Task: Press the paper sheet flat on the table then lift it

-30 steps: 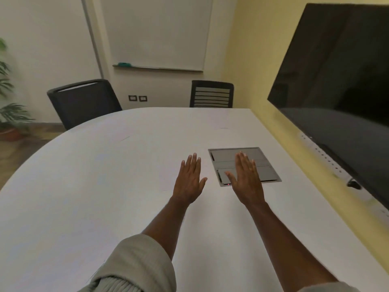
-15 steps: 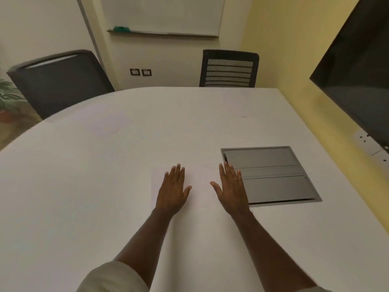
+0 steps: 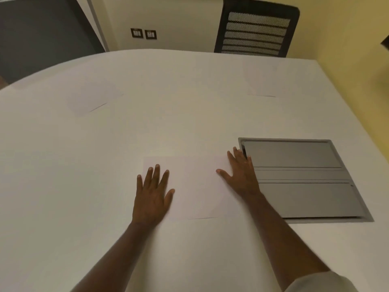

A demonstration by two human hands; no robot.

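While both hands lay flat on the white table, a sheet of paper sat under them, near the table's right edge and just left of the grey cable hatch set into the top. The left hand pressed the sheet's left part with its fingers straight and slightly spread, curled round nothing. The right hand pressed the sheet's right side the same way, fingers straight, its outer fingers reaching over the hatch's left rim.

Judging from this, the step was to steady or smooth the sheet. It would go best with even, light pressure from both palms, so the thin paper did not buckle or skid on the smooth table. The right hand ought to keep clear of the hatch rim, where the paper's edge could catch. The near edge cast a thin shadow, which suggested it was lifting a little and wanted pressing down.

Two more faint sheets lay toward the far edge, one at the left and one at the right, with a black mesh chair beyond.

Compared with a second earlier, the hands had come back from the hatch toward the near edge and moved further apart, and the view had tipped down.
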